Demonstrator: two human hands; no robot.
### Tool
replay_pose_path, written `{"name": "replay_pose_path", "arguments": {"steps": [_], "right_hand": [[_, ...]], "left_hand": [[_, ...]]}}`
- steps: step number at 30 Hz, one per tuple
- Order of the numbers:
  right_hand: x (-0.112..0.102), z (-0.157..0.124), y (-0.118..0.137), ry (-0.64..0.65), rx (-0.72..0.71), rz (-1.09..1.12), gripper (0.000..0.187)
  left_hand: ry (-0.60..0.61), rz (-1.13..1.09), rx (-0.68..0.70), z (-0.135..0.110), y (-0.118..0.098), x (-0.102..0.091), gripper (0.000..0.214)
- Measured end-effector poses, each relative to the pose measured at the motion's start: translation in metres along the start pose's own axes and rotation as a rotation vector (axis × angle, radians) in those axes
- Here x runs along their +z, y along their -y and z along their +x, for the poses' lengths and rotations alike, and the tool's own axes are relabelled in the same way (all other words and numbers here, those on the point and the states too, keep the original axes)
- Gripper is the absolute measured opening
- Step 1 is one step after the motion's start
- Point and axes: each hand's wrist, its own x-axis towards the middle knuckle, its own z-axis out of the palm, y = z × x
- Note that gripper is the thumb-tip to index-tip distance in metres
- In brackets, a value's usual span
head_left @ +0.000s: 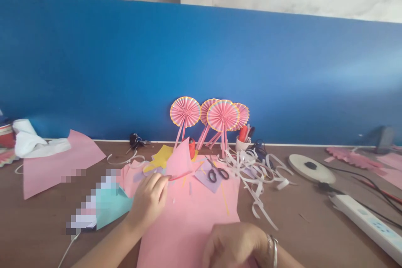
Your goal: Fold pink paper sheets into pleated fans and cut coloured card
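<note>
My left hand is closed in a pinch on the corner of a pink paper sheet that lies on the brown table, lifting a folded flap of it. My right hand, with a bangle at the wrist, rests curled on the sheet's near edge; its fingers are tucked under. Black-handled scissors lie on a lilac scrap just beyond the sheet.
Several pink pleated paper fans on sticks lean against the blue wall. White paper strips curl to the right. A round white disc, a power strip and cables lie at right. Pink paper and white cloth sit at left.
</note>
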Motion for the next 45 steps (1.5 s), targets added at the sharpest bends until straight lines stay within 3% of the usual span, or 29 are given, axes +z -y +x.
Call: {"name": "replay_pose_path", "arguments": {"steps": [1, 3, 4, 5, 6, 8, 10, 14, 16, 18, 21, 25, 28, 30, 32, 34, 36, 39, 40, 41, 43, 45], "right_hand": [[-0.008, 0.003, -0.004, -0.203, -0.092, 0.049, 0.027], [-0.028, 0.008, -0.01, -0.784, -0.313, 0.11, 0.033], [-0.037, 0.009, -0.013, -1.009, -0.401, 0.09, 0.037], [-0.044, 0.01, -0.016, -1.17, -0.464, 0.063, 0.04], [-0.049, 0.01, -0.019, -1.245, -0.483, 0.035, 0.038], [-0.051, 0.009, -0.022, -1.191, -0.431, -0.133, 0.029], [-0.042, 0.008, -0.022, -1.032, -0.375, -0.396, 0.026], [-0.015, 0.01, -0.009, -0.826, -0.331, -0.811, 0.04], [-0.006, 0.01, 0.001, -0.743, -0.345, -0.877, 0.043], [0.0, 0.009, 0.009, -0.672, -0.364, -0.861, 0.034], [0.003, 0.008, 0.017, -0.645, -0.372, -0.817, 0.026], [0.006, 0.012, 0.016, -0.662, -0.433, -0.869, 0.027], [0.003, 0.021, 0.005, -0.698, -0.386, -0.944, 0.026], [-0.001, 0.027, -0.007, -0.82, -0.268, -1.022, 0.033], [-0.006, 0.03, -0.015, -1.04, -0.108, -1.091, 0.045], [-0.008, 0.029, -0.015, -1.163, -0.053, -1.118, 0.046], [-0.005, 0.025, -0.006, -1.089, -0.163, -1.128, 0.038], [0.001, 0.023, 0.005, -0.718, -0.36, -1.101, 0.035], [0.001, 0.024, 0.004, -0.667, -0.381, -1.116, 0.038], [0.0, 0.026, 0.001, -0.696, -0.36, -1.135, 0.044], [-0.006, 0.03, -0.011, -0.953, -0.241, -1.17, 0.057], [-0.015, 0.031, -0.021, -1.18, -0.205, -1.164, 0.05]], "left_hand": [[0.007, -0.002, -0.005, -0.001, 0.002, 0.002, 0.024], [0.024, -0.002, -0.013, -0.005, 0.003, 0.006, 0.023], [0.034, -0.005, -0.015, -0.006, 0.003, 0.008, 0.023], [0.044, -0.012, -0.014, -0.007, 0.003, 0.009, 0.023], [0.054, -0.022, -0.013, -0.008, 0.002, 0.011, 0.022], [0.06, -0.052, -0.015, -0.008, 0.001, 0.012, 0.022], [0.043, -0.069, -0.024, -0.007, 0.0, 0.012, 0.021], [-0.002, -0.054, -0.042, -0.005, 0.0, 0.008, 0.02], [-0.017, -0.056, -0.043, -0.004, 0.0, 0.006, 0.02], [-0.031, -0.063, -0.042, -0.003, 0.0, 0.004, 0.021], [-0.039, -0.046, -0.052, -0.003, 0.0, 0.003, 0.021], [-0.042, -0.033, -0.05, -0.003, 0.001, 0.004, 0.02], [-0.062, -0.05, -0.02, -0.002, -0.001, 0.003, 0.021], [-0.073, -0.053, -0.002, -0.002, -0.002, 0.002, 0.021], [-0.081, -0.05, 0.008, -0.001, -0.004, 0.001, 0.022], [-0.081, -0.046, 0.013, -0.002, -0.005, 0.001, 0.023], [-0.07, -0.044, 0.013, -0.002, -0.005, 0.001, 0.023], [-0.05, -0.047, 0.011, -0.004, -0.005, 0.002, 0.022], [-0.048, -0.048, 0.016, -0.004, -0.005, 0.002, 0.023], [-0.049, -0.048, 0.024, -0.005, -0.005, 0.002, 0.023], [-0.049, -0.042, 0.048, -0.005, -0.006, 0.002, 0.025], [-0.04, -0.031, 0.079, -0.004, -0.007, 0.002, 0.027]]}}
